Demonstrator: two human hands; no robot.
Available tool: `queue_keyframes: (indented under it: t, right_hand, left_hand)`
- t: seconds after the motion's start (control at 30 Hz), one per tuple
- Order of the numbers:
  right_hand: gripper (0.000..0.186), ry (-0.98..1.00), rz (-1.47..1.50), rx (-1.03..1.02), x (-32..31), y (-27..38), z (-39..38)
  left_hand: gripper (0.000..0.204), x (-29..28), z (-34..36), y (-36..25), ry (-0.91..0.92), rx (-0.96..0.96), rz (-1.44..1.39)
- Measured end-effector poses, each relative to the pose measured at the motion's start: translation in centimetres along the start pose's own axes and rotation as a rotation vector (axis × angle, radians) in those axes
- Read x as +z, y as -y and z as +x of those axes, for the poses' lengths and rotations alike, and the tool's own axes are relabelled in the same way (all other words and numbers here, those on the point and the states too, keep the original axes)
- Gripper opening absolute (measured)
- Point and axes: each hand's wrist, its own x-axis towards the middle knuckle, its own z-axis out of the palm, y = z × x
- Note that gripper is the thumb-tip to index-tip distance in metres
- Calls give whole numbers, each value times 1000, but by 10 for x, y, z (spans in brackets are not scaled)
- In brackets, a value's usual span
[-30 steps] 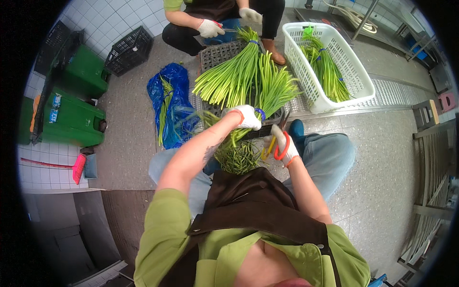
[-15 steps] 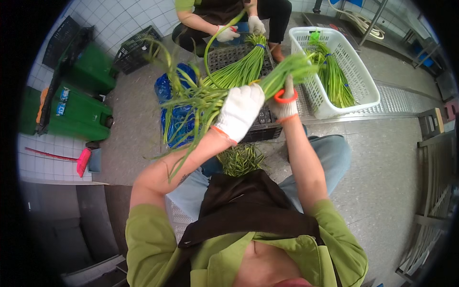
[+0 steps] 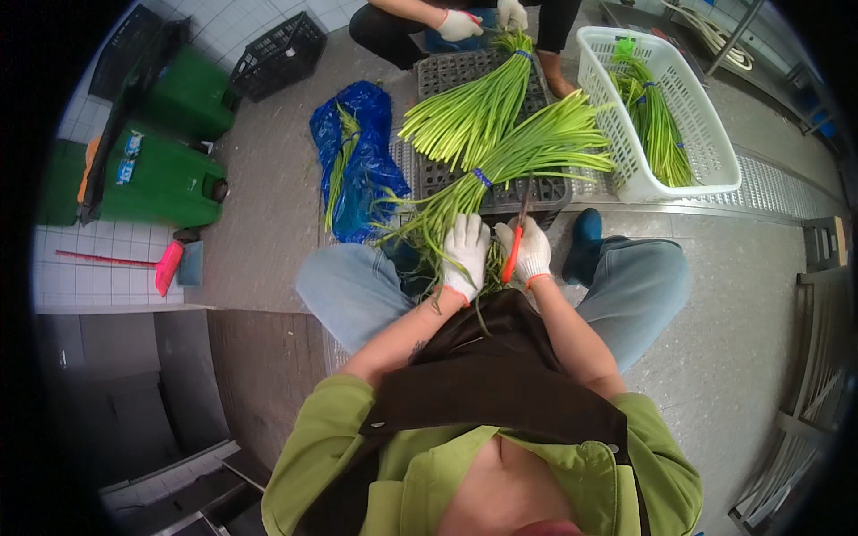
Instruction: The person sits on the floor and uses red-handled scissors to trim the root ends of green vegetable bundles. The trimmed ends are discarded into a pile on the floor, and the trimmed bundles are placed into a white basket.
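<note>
My left hand (image 3: 466, 250), in a white glove, is closed over the trailing leafy ends of a banded bunch of long green stems (image 3: 536, 134), just below its blue band. My right hand (image 3: 529, 243), also gloved, grips scissors (image 3: 513, 250) with red handles, blades pointing up beside the bunch. That bunch lies on a dark perforated crate (image 3: 433, 76), next to another banded bunch (image 3: 456, 116). Loose trimmed greens, partly hidden by my hands, are between my legs.
A co-worker's gloved hands (image 3: 462, 24) are above the far bunch. A white basket (image 3: 719, 156) holds bunches at right. A blue plastic bag (image 3: 349, 196) lies left, with green bins (image 3: 179, 188), a black crate (image 3: 277, 54) and a pink broom (image 3: 168, 266) beyond.
My left hand has come down toward my lap with the stem ends. The bunch now rests across the crate. My right hand with the scissors is lower, beside the left.
</note>
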Motion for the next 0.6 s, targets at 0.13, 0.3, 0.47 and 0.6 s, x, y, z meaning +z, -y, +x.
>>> queue_keyframes:
  t: [0.13, 0.3, 0.47, 0.6]
  right_hand:
    - [45, 176, -317, -34, -29, 38, -8]
    - [47, 209, -484, -52, -26, 19, 0]
    - [45, 169, -389, -22, -35, 35, -11]
    - [40, 210, -257, -49, -41, 25, -27]
  left_hand:
    - [41, -27, -51, -7, 415, 53, -186]
    - [45, -140, -13, 0, 988, -192, -1194]
    - [26, -204, 51, 31, 850, -325, -1648]
    - [38, -108, 85, 65, 299, -576, -529]
